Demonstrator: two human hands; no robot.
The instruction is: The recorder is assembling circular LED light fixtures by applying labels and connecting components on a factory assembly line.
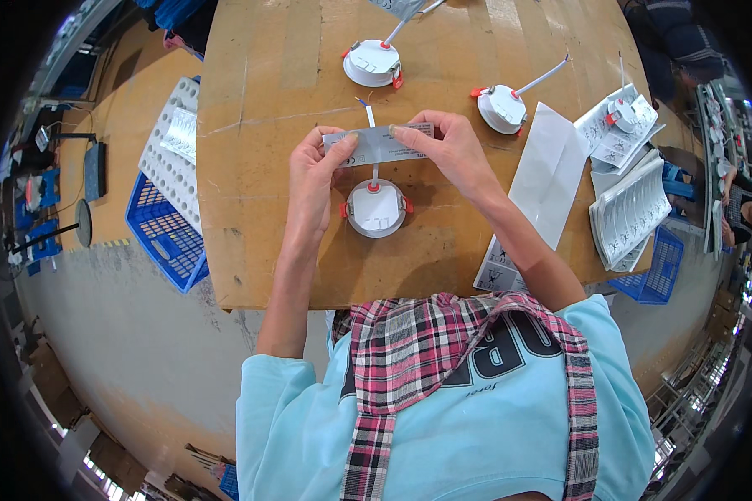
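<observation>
A silver printed label [379,151] is stretched flat between my two hands, across the white cable [371,117] of a round downlight. My left hand [316,167] pinches its left end, thumb on top. At the right end, my right hand [449,150] grips it the same way. The white downlight [376,214] lies on the table just below, with red-tipped clips at its sides and a red grommet where the cable leaves it. Whether the label sticks to the cable cannot be told.
Two more downlights, one upper left [373,64] and one upper right [502,109], lie on the brown table [259,209]. A long label sheet [547,163] and stacked label sheets [631,219] lie right. Blue baskets stand left [165,225] and right [662,271].
</observation>
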